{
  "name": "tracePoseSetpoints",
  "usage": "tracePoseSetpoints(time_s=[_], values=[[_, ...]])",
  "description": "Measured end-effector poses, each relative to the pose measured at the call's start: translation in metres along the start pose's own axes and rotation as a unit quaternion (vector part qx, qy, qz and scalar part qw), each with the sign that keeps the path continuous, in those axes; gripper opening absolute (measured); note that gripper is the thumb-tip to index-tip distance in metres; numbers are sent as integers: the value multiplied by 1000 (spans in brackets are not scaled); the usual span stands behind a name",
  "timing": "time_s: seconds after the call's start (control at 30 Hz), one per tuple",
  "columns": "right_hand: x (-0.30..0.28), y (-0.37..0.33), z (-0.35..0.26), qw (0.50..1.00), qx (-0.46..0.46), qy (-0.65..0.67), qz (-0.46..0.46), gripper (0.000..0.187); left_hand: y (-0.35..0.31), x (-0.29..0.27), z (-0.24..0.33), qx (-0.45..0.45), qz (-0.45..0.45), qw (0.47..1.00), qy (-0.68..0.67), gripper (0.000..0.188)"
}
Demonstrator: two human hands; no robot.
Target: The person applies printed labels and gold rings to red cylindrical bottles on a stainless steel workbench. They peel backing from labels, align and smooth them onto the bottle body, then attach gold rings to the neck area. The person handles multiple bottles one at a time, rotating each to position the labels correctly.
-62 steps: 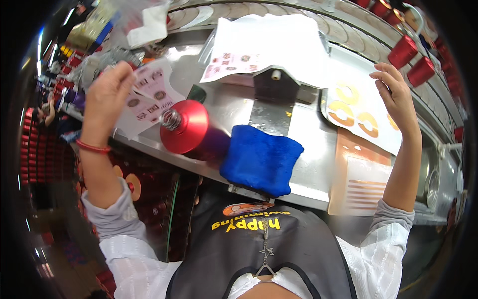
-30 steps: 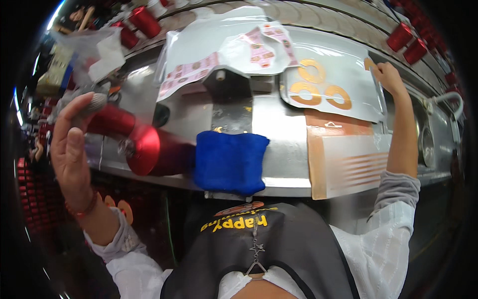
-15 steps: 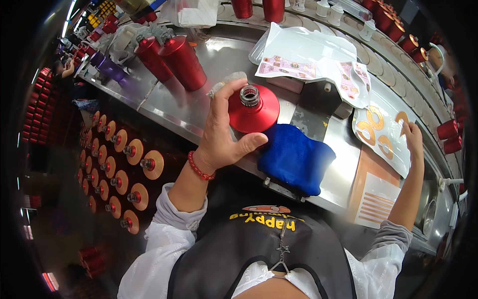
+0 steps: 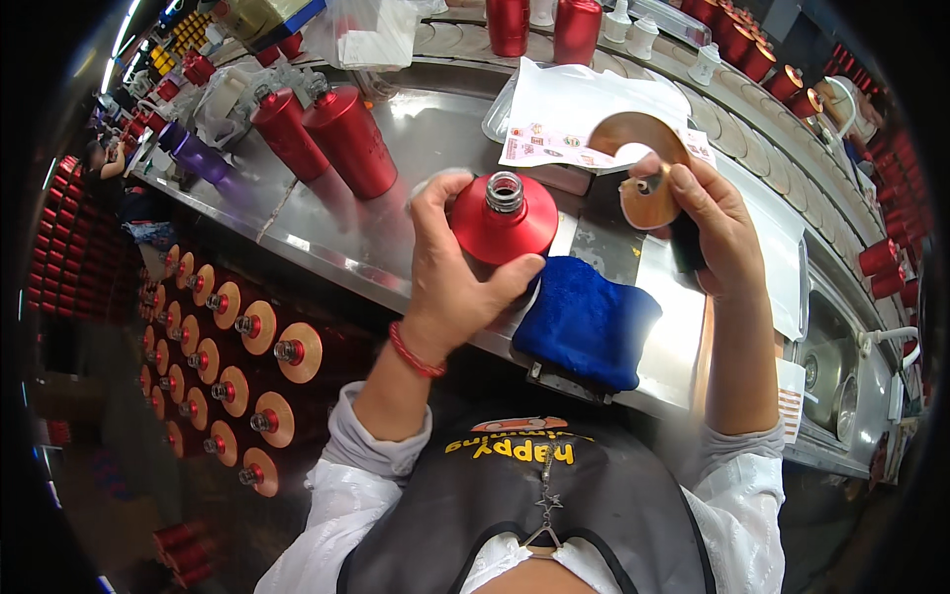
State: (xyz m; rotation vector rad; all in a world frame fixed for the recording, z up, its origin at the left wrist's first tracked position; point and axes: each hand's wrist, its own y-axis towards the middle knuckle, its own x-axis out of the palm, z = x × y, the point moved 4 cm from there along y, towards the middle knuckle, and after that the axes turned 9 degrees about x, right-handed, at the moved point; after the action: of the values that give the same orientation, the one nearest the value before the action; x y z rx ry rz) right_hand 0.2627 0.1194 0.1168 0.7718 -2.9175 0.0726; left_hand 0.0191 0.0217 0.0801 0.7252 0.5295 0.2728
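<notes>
My left hand [image 4: 450,272] is wrapped round a red bottle [image 4: 529,213] with a bare glass neck. The bottle's shoulder and neck face up toward me. Just below it sits a blue cloth-covered cushion [image 4: 584,322] at the bench edge. To the right, my right hand [image 4: 727,233] pinches a thin gold-brown sticker [image 4: 648,203] between thumb and fingers. That sticker is curled into a loop, and its far part rises in front of a white sheet [image 4: 584,99] with pinkish printed labels. Sticker and bottle are apart.
Two red bottles [image 4: 351,139] and a purple bottle [image 4: 193,153] stand at the back left of the steel bench [image 4: 426,119]. A conveyor [image 4: 782,168] curves behind. Gold-shouldered bottles [image 4: 297,351] fill the lower left. A sink [image 4: 826,361] lies right.
My right hand has come left from the sheet of ring stickers, bringing one gold sticker toward the bottle. My left hand still grips the bottle, which has shifted only slightly.
</notes>
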Motion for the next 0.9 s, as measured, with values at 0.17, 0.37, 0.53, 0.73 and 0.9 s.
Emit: tracePoseSetpoints(time_s=[0.17, 0.37, 0.53, 0.73, 0.9], values=[[28, 4, -8, 999, 6, 45, 4, 34, 14, -13, -19, -83, -68, 954, -281, 96], [40, 19, -1, 1000, -7, -6, -10, 34, 8, 6, -23, -69, -28, 970, -232, 98], [76, 28, -22, 998, -53, 6, -45, 30, 30, -8, -37, -153, -224, 821, -502, 85], [108, 10, -22, 985, -143, -88, -30, 28, 4, -15, -28, -133, -51, 847, -512, 69], [95, 14, 11, 984, -128, -124, -7, 32, 1, -14, -10, -105, -15, 894, -436, 57]])
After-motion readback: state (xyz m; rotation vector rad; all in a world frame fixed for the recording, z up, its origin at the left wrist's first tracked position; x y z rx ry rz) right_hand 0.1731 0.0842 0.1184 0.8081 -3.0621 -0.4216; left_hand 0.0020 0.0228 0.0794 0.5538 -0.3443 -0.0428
